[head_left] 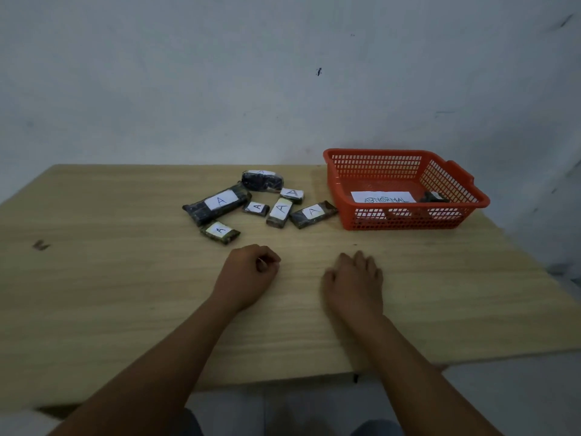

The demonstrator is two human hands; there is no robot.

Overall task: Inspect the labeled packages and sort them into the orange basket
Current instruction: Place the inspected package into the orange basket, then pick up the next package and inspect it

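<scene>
Head view. Pale wall [188, 73] behind; light wooden table [125, 294] in front of it.

Packages: seven dark wrapped packs, each with a white label marked "A", clustered at the table's far middle. The longest pack [217, 204] lies at the left of the cluster, the nearest pack [220, 232] just in front of it, and one pack [313, 214] lies just beside the basket. Probably grouped there to await checking.

Orange basket [405, 215]: at the far right, holding a paper sign [382, 197] reading "ABNORMAL" and one dark item [435, 197], likely already sorted.

Left hand [248, 273]: resting on the table near the cluster, fingers curled in, holding nothing.

Right hand [355, 281]: palm down on the table, fingers loosely bent, holding nothing.
</scene>
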